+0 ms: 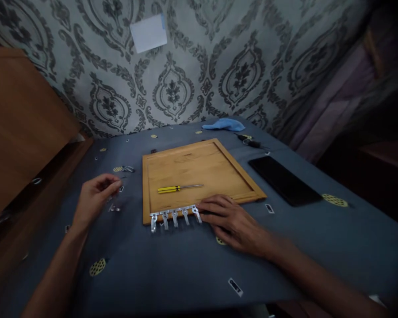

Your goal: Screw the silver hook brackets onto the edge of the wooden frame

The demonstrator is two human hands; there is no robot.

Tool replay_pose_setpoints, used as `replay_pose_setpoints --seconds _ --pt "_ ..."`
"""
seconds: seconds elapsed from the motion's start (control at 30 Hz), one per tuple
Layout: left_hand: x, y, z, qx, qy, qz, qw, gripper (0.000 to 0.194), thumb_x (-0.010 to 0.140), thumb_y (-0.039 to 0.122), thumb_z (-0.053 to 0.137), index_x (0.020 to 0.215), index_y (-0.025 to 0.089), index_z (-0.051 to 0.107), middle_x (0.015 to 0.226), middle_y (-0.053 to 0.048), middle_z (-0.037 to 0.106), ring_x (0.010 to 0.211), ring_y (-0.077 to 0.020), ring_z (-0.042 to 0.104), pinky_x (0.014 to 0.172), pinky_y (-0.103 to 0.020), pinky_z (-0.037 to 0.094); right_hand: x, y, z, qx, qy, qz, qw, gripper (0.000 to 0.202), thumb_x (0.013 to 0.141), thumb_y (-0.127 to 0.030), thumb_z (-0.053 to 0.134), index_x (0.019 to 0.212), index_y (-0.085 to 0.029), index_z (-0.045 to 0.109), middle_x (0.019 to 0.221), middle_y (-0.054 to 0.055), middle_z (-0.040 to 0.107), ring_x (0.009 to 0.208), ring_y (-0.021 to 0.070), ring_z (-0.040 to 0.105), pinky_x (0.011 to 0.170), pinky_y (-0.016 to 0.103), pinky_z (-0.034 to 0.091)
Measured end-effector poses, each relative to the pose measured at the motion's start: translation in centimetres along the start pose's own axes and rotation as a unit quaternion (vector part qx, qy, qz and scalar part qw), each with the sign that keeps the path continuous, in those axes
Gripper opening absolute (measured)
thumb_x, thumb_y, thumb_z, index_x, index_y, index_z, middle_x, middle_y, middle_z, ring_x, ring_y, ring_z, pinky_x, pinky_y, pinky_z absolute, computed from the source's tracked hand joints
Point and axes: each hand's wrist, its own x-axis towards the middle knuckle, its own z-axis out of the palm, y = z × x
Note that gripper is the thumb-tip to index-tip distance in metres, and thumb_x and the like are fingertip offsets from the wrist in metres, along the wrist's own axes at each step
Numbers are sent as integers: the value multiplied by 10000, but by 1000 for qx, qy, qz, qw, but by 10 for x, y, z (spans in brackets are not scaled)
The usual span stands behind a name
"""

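A wooden framed panel (192, 168) lies flat on the table, with a yellow-handled screwdriver (169, 189) on top of it. Along its near edge sits a metal hook rack (175, 216) with several hooks hanging toward me. My right hand (237, 225) rests at the panel's near edge, its fingertips on the rack's right end. To the left of the panel, my left hand (97, 194) is raised with thumb and forefinger pinched together; whatever they hold is too small to make out. Small metal pieces (114, 208) lie just beside it on the cloth.
A blue-grey patterned tablecloth (172, 282) covers the table. A black flat device (283, 179) lies right of the panel. Behind it are a dark tool (250, 141) and a blue cloth (223, 124). Another small metal piece (129, 168) lies left; a wooden cabinet (23, 123) borders the table.
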Motion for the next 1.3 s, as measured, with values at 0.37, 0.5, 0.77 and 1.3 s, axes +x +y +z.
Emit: replay_pose_setpoints --seconds 0.37,0.5,0.77,1.3 --pt "-2 89 107 -135 -371 9 919 135 758 309 690 731 177 692 640 11 619 593 -113 526 558 -219 431 1 -1 -1 10 2 6 1000 414 934 -94 487 1293 -183 672 1324 118 701 1216 276 581 1029 523 485" --pt "-1 79 123 -122 -415 -13 901 158 774 326 678 738 173 665 649 14 602 618 -116 498 560 -212 389 2 -2 -1 18 2 13 1000 434 924 -84 499 1307 -195 670 1321 113 704 1221 273 581 1046 519 467" --pt "0 65 133 -95 -427 3 899 149 809 297 671 722 176 669 658 12 626 632 -128 511 575 -223 387 0 -3 -3 26 -12 42 999 412 914 -98 525 1272 -215 692 1356 98 696 1246 274 581 1072 505 447" --pt "-1 57 142 -76 -442 -1 894 131 797 286 674 737 171 686 670 10 649 644 -131 540 609 -226 406 -2 0 0 16 -2 23 1000 343 927 -131 516 1221 -188 682 1338 103 698 1239 286 563 1044 486 443"
